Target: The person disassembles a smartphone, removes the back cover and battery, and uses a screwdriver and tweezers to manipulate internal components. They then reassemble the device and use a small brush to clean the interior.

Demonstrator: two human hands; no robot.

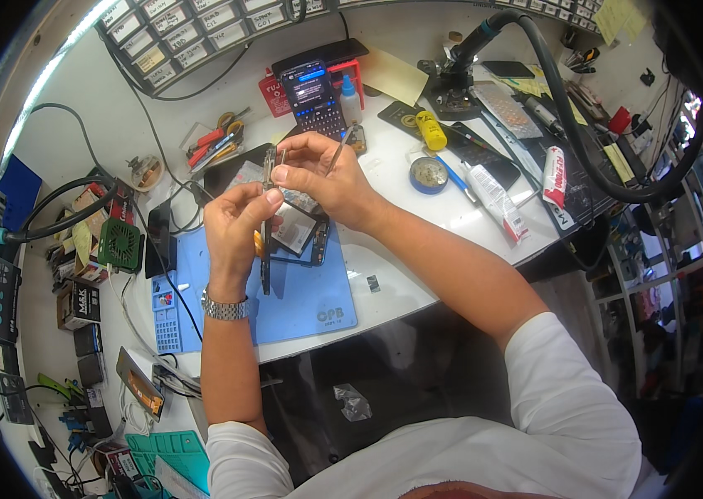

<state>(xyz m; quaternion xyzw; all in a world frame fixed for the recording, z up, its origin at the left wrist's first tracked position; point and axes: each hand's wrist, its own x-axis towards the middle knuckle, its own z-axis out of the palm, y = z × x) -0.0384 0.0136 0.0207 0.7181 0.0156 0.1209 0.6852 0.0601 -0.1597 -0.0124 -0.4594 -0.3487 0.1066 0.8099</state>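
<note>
A thin, dark phone body [266, 258] stands edge-on above the blue work mat [318, 291]. My left hand [235, 223], with a metal watch at the wrist, is closed on it, thumb and fingers pinching its edge. At the upper part of the same phone body, my right hand [330, 179] pinches with thumb and forefinger. A slim metal tool [340, 150], which looks like tweezers, sticks up between that hand's fingers. Behind the hands, an opened phone [295, 229] with a pale panel lies on the mat, partly covered.
A lit phone [311, 96] leans against a red holder at the back. To the right are a yellow bottle [431, 130], a round blue tin [429, 175], a white tube [497, 204] and a curved black arm [572, 108]. Pliers and scissors [217, 143] stand left.
</note>
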